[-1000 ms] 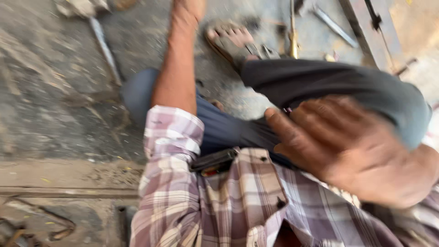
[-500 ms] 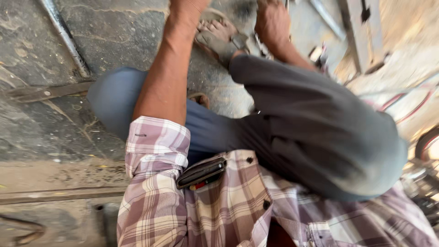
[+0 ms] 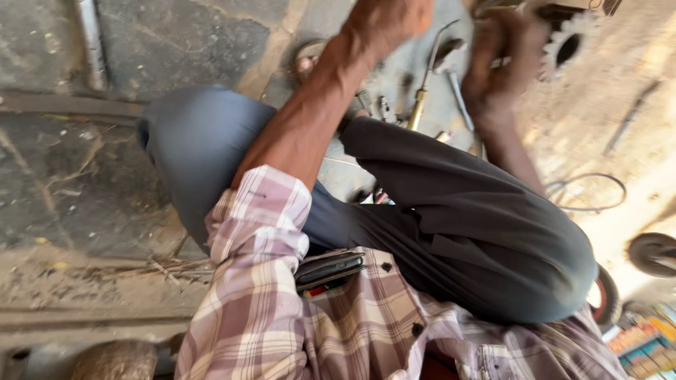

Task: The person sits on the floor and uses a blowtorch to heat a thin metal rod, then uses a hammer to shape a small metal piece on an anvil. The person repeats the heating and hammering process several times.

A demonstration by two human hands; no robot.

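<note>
I look down over my own plaid shirt and bent knees in dark trousers. My left hand [image 3: 386, 20] is stretched forward to the top edge of the view, its fingers curled; the frame cuts it off, so what it holds stays unseen. My right hand [image 3: 496, 67] is blurred and reaches past my right knee, next to a toothed metal sprocket [image 3: 567, 43] at the top right. Between the two hands lie a brass-handled tool [image 3: 421, 98] and a grey wrench [image 3: 458, 88] on the concrete floor.
A sandalled foot [image 3: 307, 60] rests on the floor beside my left forearm. A metal pipe [image 3: 89, 42] lies at the top left. A thin wire loop [image 3: 586, 193] and a small wheel [image 3: 652, 253] sit on the sandy ground at the right. A dark wallet [image 3: 328, 268] pokes from my shirt pocket.
My right hand went from close to the camera out over my knee to the sprocket. The view swung right and forward. My left arm stayed stretched out ahead.
</note>
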